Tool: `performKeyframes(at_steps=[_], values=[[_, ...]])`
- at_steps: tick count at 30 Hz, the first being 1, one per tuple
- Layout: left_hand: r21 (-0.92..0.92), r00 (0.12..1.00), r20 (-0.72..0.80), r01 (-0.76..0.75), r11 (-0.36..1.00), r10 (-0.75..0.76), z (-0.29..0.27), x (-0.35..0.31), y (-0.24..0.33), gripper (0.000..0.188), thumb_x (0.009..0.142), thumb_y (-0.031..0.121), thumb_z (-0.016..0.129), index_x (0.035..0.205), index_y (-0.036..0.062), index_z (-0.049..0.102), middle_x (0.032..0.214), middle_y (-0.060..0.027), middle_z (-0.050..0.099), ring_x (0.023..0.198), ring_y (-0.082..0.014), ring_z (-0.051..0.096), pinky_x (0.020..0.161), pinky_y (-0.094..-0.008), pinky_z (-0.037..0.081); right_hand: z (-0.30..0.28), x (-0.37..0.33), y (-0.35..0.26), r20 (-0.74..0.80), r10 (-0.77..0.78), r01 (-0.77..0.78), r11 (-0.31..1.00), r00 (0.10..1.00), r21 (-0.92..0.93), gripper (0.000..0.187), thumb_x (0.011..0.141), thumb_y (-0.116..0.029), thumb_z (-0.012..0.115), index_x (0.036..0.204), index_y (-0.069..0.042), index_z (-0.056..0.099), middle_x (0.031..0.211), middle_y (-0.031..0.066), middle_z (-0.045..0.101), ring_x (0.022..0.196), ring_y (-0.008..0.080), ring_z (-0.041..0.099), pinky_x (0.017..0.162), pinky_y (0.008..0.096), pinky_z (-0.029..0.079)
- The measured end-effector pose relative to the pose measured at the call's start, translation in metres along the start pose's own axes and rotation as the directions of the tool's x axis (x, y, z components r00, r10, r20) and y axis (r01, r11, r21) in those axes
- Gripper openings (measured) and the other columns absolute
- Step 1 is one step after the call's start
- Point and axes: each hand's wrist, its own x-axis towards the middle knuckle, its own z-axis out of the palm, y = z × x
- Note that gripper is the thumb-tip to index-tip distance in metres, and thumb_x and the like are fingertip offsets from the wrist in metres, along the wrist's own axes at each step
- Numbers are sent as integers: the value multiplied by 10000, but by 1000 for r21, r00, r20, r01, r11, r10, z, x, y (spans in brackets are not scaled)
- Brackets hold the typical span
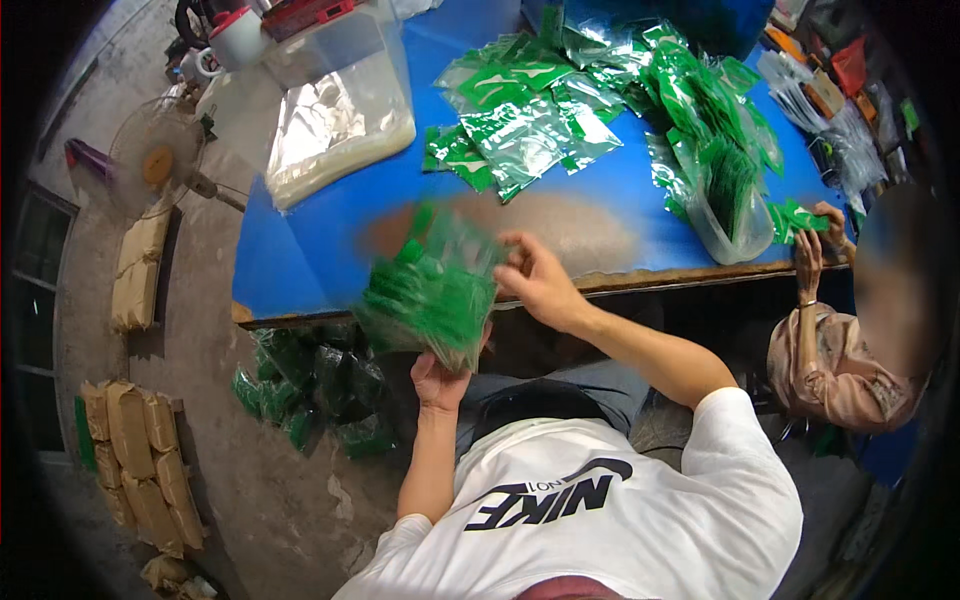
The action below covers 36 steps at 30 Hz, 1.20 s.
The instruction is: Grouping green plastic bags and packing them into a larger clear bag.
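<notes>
At the far left, brown parcels (140,465) lie stacked on the concrete floor (290,520), with more brown parcels farther back, below a fan (157,165). A white mug (238,40) stands at the back, next to a clear bin (398,130). The bin sits on the left end of the blue tabletop (300,260), and shiny clear plastic (330,110) fills its front part. Below the tabletop's front edge, dark green filled bags (335,390) are heaped together.

Right of these, the bag (430,300), clear and packed with green contents, is held up over the front edge of the tabletop, blurred. The left hand (442,380) grips it from below. Behind it, loose green packets (510,125) spread across the tabletop in overlapping layers.

The right hand (540,285) is at the bag's right side, its fingers bent toward the clear upper part; whether they pinch the plastic, I cannot tell.

Farther right, a clear tub (728,238) stands near the front edge, crammed with upright green packets. Just beside it, a co-worker's hands (810,255) hold a green packet (790,218). Behind them, assorted wrapped items (840,130) crowd the right edge.
</notes>
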Motion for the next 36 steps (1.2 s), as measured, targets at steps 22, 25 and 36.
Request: performKeyframes(at_steps=[22, 25, 36], values=[[328, 963, -231, -56, 943, 137, -32, -27, 16, 602, 813, 100, 729, 1373, 50, 513, 1375, -125, 568, 1295, -334, 511, 1129, -515, 381, -28, 59, -2, 468, -419, 629, 534, 778, -566, 250, 921, -175, 556, 1114, -25, 611, 1003, 218, 617, 954, 430, 586, 851, 468, 485], [318, 949, -284, -42, 947, 137, -28, -17, 5, 585, 829, 105, 722, 1373, 48, 513, 1375, -120, 567, 1294, -333, 512, 1121, -516, 389, -99, 134, -20, 131, -650, 278, 129, 748, -952, 584, 929, -441, 602, 1265, 31, 532, 1171, 245, 591, 1114, 423, 558, 968, 508, 450], [17, 997, 8, 72, 997, -72, -73, -43, 35, 572, 819, 198, 659, 1351, 27, 536, 1355, -169, 582, 1257, -369, 538, 1082, -528, 423, -46, 19, 7, 402, -288, 379, -134, 869, -915, 809, 925, -632, 488, 1418, 7, 439, 1415, 279, 441, 1363, 433, 360, 1148, 575, 228]])
